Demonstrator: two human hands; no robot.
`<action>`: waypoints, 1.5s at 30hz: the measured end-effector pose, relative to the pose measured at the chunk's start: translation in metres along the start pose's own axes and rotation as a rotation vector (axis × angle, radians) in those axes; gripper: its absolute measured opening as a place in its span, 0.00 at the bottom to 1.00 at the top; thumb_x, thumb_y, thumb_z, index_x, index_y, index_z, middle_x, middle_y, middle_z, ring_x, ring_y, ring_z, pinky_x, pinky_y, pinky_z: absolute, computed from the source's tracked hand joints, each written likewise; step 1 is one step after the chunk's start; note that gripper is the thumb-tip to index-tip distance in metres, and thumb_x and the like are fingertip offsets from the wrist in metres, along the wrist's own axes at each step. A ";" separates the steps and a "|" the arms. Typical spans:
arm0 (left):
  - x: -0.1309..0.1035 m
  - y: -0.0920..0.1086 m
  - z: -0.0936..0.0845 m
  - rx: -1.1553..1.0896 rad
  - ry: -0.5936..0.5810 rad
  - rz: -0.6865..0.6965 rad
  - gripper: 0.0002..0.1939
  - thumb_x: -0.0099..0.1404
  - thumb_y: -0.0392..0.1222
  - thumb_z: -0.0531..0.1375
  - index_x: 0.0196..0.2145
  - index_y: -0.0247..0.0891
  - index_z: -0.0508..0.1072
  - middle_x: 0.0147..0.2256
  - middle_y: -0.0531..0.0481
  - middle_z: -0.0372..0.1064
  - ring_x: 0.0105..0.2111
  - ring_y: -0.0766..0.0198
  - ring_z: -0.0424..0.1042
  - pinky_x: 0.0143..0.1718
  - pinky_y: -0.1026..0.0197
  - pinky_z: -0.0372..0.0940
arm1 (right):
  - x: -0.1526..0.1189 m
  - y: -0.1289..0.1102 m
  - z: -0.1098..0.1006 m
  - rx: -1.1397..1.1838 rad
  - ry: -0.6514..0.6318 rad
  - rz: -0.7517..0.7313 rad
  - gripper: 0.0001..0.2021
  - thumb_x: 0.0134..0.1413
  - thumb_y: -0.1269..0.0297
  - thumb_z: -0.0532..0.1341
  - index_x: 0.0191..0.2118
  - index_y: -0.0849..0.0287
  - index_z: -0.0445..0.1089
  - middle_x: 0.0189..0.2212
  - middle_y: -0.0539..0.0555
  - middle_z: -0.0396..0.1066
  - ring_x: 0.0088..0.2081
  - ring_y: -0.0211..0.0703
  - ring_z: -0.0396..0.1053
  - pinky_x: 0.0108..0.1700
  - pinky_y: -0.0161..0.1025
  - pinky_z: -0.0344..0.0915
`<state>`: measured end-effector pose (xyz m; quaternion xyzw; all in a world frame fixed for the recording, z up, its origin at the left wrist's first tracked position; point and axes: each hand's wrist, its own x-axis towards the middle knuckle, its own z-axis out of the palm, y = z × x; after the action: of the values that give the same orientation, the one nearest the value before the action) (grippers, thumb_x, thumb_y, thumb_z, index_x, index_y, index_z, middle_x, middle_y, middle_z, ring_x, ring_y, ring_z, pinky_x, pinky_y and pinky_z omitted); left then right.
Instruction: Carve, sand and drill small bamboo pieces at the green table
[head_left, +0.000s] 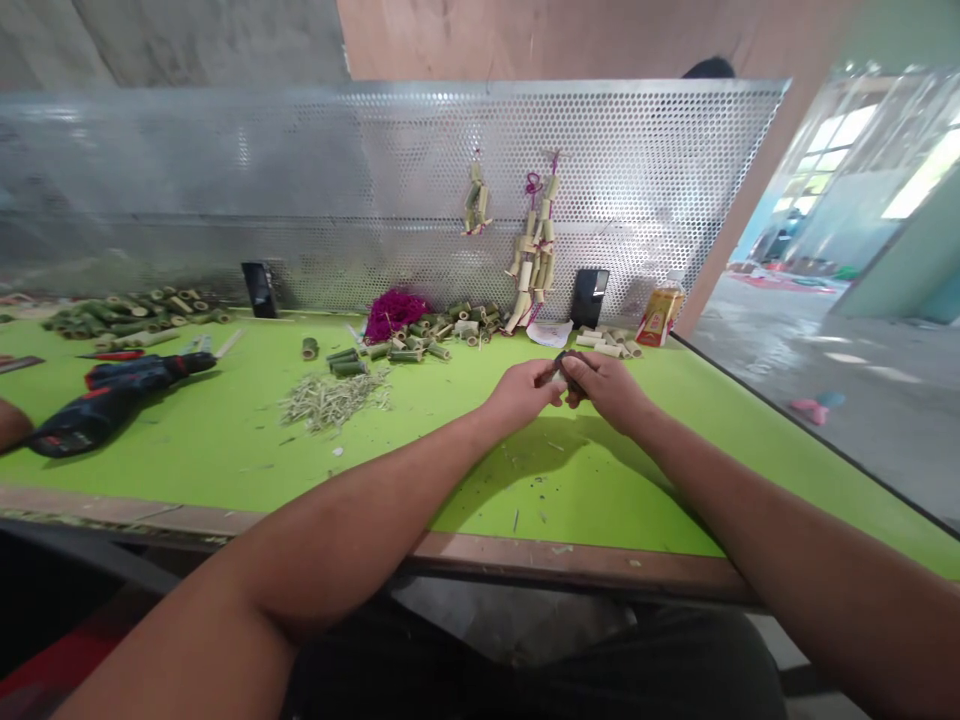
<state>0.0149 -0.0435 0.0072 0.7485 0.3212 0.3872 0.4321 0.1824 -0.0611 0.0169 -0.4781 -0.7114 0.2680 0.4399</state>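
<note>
- The left hand [521, 395] and right hand [611, 388] meet above the green table [225, 440], fingers pinched together on a small dark piece [564, 368] held between them.
- Cut bamboo tubes [420, 340] lie loose in a heap near the perforated panel [360, 200], beside a magenta tuft [395, 312].
- A yellow carton [660, 315] stands upright at the table's far right; its contents cannot be seen.
- A power drill [112, 395] lies well left.

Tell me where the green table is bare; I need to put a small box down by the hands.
Bare green lies between the hands and the near table edge, and between the drill and the shavings. The right side near the edge is open too. Along the mesh panel it is crowded: bamboo pieces, pink cord, phones, a carton.
</note>
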 end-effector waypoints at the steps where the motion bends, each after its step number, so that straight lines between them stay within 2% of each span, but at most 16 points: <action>1: 0.000 -0.001 -0.001 -0.103 -0.028 0.009 0.12 0.64 0.41 0.58 0.43 0.33 0.71 0.35 0.45 0.73 0.31 0.66 0.73 0.39 0.59 0.68 | 0.000 -0.001 -0.001 -0.007 0.002 -0.033 0.18 0.60 0.49 0.55 0.29 0.60 0.66 0.19 0.50 0.67 0.22 0.37 0.65 0.26 0.35 0.62; 3: 0.001 -0.003 -0.004 -0.294 -0.037 0.024 0.14 0.64 0.41 0.59 0.45 0.33 0.69 0.37 0.44 0.73 0.33 0.66 0.73 0.42 0.57 0.68 | 0.000 -0.003 -0.002 -0.022 0.023 -0.109 0.17 0.61 0.51 0.55 0.29 0.60 0.66 0.21 0.51 0.68 0.24 0.37 0.65 0.29 0.36 0.62; 6: 0.003 -0.006 -0.008 -0.470 -0.052 -0.057 0.18 0.62 0.43 0.62 0.47 0.34 0.64 0.35 0.46 0.72 0.32 0.66 0.73 0.43 0.53 0.69 | -0.001 -0.006 -0.003 -0.025 0.037 -0.171 0.16 0.60 0.52 0.55 0.32 0.60 0.69 0.23 0.51 0.68 0.26 0.38 0.65 0.30 0.37 0.63; 9: 0.004 -0.007 -0.012 -0.460 -0.220 -0.124 0.16 0.62 0.48 0.62 0.39 0.32 0.66 0.33 0.47 0.69 0.28 0.69 0.71 0.41 0.54 0.69 | -0.001 -0.004 -0.005 -0.004 -0.011 -0.176 0.16 0.60 0.52 0.56 0.37 0.61 0.72 0.24 0.51 0.68 0.26 0.38 0.65 0.30 0.38 0.63; 11: 0.004 -0.007 -0.014 -0.424 -0.274 -0.105 0.16 0.62 0.50 0.61 0.35 0.31 0.67 0.32 0.48 0.68 0.28 0.70 0.70 0.39 0.56 0.68 | -0.001 -0.001 -0.009 0.035 -0.056 -0.163 0.17 0.59 0.52 0.57 0.43 0.61 0.72 0.25 0.51 0.68 0.26 0.38 0.65 0.30 0.38 0.64; 13: 0.004 -0.007 -0.015 -0.413 -0.261 -0.069 0.17 0.62 0.51 0.62 0.35 0.32 0.68 0.31 0.49 0.67 0.29 0.70 0.70 0.39 0.58 0.68 | 0.000 0.001 -0.012 0.073 -0.078 -0.168 0.19 0.59 0.53 0.58 0.49 0.61 0.71 0.27 0.51 0.69 0.27 0.38 0.66 0.31 0.38 0.65; 17: 0.003 -0.003 -0.018 -0.449 -0.243 -0.048 0.16 0.61 0.50 0.62 0.36 0.32 0.69 0.32 0.49 0.67 0.29 0.70 0.70 0.40 0.57 0.67 | 0.003 0.005 -0.019 0.099 -0.096 -0.211 0.21 0.58 0.53 0.59 0.52 0.61 0.70 0.29 0.51 0.69 0.27 0.38 0.66 0.31 0.39 0.66; 21: 0.001 0.006 -0.023 -0.563 -0.201 0.068 0.15 0.62 0.48 0.62 0.40 0.33 0.70 0.33 0.50 0.67 0.28 0.72 0.69 0.45 0.55 0.68 | 0.009 0.014 -0.026 -0.014 0.058 -0.175 0.18 0.56 0.54 0.60 0.48 0.59 0.73 0.32 0.53 0.71 0.27 0.38 0.65 0.31 0.39 0.65; 23: 0.001 0.008 -0.025 -0.584 -0.139 0.120 0.15 0.63 0.47 0.61 0.42 0.34 0.70 0.34 0.50 0.68 0.29 0.71 0.70 0.45 0.55 0.68 | 0.012 0.017 -0.028 -0.022 0.146 -0.133 0.16 0.56 0.54 0.60 0.43 0.60 0.73 0.30 0.52 0.69 0.26 0.37 0.65 0.29 0.38 0.65; 25: 0.001 0.007 -0.026 -0.576 -0.062 0.106 0.15 0.63 0.46 0.61 0.43 0.34 0.69 0.35 0.50 0.69 0.29 0.71 0.70 0.44 0.55 0.69 | 0.011 0.016 -0.026 0.039 0.181 -0.135 0.15 0.57 0.54 0.59 0.42 0.60 0.73 0.28 0.50 0.67 0.25 0.37 0.65 0.29 0.38 0.65; 29: 0.003 -0.001 -0.021 -0.505 0.018 0.029 0.16 0.62 0.46 0.62 0.44 0.34 0.69 0.36 0.49 0.69 0.28 0.72 0.70 0.40 0.59 0.70 | 0.005 0.002 -0.011 0.170 0.131 -0.214 0.14 0.57 0.55 0.59 0.42 0.59 0.71 0.27 0.49 0.67 0.24 0.36 0.66 0.28 0.38 0.66; 33: 0.003 -0.004 -0.014 -0.412 -0.045 -0.002 0.14 0.63 0.44 0.61 0.43 0.34 0.67 0.35 0.50 0.68 0.27 0.73 0.69 0.35 0.61 0.69 | 0.000 -0.001 0.001 0.222 0.134 -0.239 0.17 0.54 0.55 0.62 0.46 0.58 0.68 0.26 0.49 0.68 0.24 0.36 0.65 0.27 0.37 0.66; 35: 0.003 -0.003 -0.011 -0.321 -0.079 -0.002 0.12 0.62 0.40 0.60 0.42 0.35 0.66 0.33 0.51 0.68 0.26 0.73 0.68 0.32 0.64 0.68 | 0.000 0.001 0.003 0.155 0.128 -0.241 0.19 0.53 0.55 0.63 0.49 0.58 0.67 0.26 0.49 0.68 0.24 0.37 0.65 0.27 0.37 0.65; 38: 0.001 0.001 -0.007 -0.114 -0.047 0.039 0.10 0.60 0.36 0.60 0.41 0.34 0.68 0.28 0.53 0.67 0.23 0.73 0.66 0.26 0.68 0.64 | 0.000 0.002 0.002 -0.041 0.081 -0.267 0.18 0.54 0.54 0.63 0.47 0.59 0.70 0.29 0.50 0.70 0.25 0.37 0.65 0.29 0.37 0.64; 42: 0.000 0.004 -0.002 0.117 -0.011 0.060 0.10 0.63 0.41 0.57 0.42 0.34 0.68 0.27 0.52 0.68 0.20 0.72 0.66 0.23 0.68 0.61 | -0.001 -0.002 0.002 -0.205 0.044 -0.322 0.15 0.59 0.52 0.58 0.40 0.60 0.73 0.26 0.50 0.69 0.26 0.37 0.65 0.31 0.37 0.62; 45: 0.001 0.001 -0.002 0.205 -0.007 0.050 0.11 0.65 0.42 0.55 0.43 0.34 0.68 0.29 0.52 0.69 0.20 0.72 0.66 0.23 0.67 0.62 | -0.002 -0.005 0.004 -0.237 0.072 -0.305 0.15 0.57 0.53 0.60 0.38 0.60 0.73 0.28 0.51 0.70 0.27 0.38 0.66 0.31 0.36 0.61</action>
<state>0.0137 -0.0422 0.0087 0.7978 0.3390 0.3603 0.3446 0.1773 -0.0642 0.0182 -0.4224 -0.7861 0.0951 0.4411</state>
